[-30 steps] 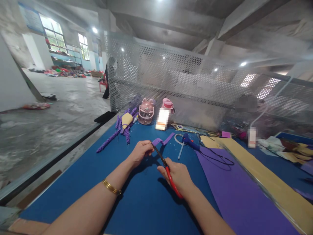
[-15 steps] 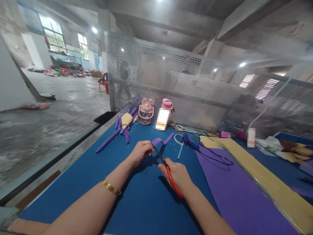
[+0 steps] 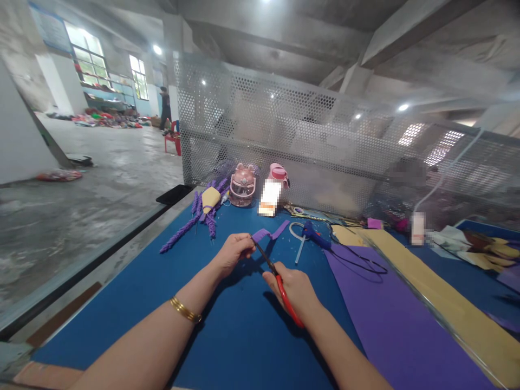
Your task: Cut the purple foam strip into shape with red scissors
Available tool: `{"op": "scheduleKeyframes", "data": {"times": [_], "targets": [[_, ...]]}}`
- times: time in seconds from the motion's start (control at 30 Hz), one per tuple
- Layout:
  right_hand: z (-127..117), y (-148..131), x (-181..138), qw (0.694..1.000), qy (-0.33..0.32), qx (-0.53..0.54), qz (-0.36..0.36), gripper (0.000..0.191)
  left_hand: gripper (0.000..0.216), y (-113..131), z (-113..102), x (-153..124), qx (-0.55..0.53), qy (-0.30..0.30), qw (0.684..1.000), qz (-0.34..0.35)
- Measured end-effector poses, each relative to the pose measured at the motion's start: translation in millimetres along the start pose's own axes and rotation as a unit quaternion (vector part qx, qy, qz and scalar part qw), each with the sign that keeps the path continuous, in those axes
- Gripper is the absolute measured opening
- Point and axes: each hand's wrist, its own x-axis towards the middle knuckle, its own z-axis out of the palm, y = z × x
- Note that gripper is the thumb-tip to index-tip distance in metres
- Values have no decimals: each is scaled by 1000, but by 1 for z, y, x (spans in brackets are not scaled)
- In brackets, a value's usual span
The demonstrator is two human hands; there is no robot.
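Observation:
My left hand (image 3: 236,252) is closed in a pinch on one end of a purple strip (image 3: 279,230), which bends away to the right above the blue table (image 3: 227,336). Red-handled scissors (image 3: 287,303) sit in my closed right hand (image 3: 296,290). Their dark blades point up and left and reach the strip right beside my left fingertips. Whether the blades are fully closed I cannot tell. A blue glue gun (image 3: 316,236) with a pale glue stick lies just beyond my right hand.
Purple lavender-like stems (image 3: 179,234) with a yellow wrap lie at the back left. A pink helmet-shaped item (image 3: 242,187) and a pink cup (image 3: 279,172) stand against the perforated metal screen (image 3: 325,141). Purple sheet (image 3: 390,314) and yellow sheet (image 3: 439,287) cover the right side.
My hands, the strip and the scissors look the same as before. In the far background, a person now stands near the red chair, left of the screen.

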Motion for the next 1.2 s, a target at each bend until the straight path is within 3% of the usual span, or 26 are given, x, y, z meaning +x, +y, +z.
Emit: {"op": "scheduleKeyframes", "data": {"times": [0.53, 0.87, 1.2], "targets": [[-4, -3, 0, 1000, -13, 9, 8, 29, 16, 1, 1, -1, 21, 9, 1000, 7], [-14, -7, -4, 998, -28, 49, 4, 40, 15, 4, 2, -2, 6, 18, 1000, -5], [-16, -4, -4, 995, -28, 93, -5, 33, 14, 3, 1, -1, 15, 16, 1000, -6]]}}
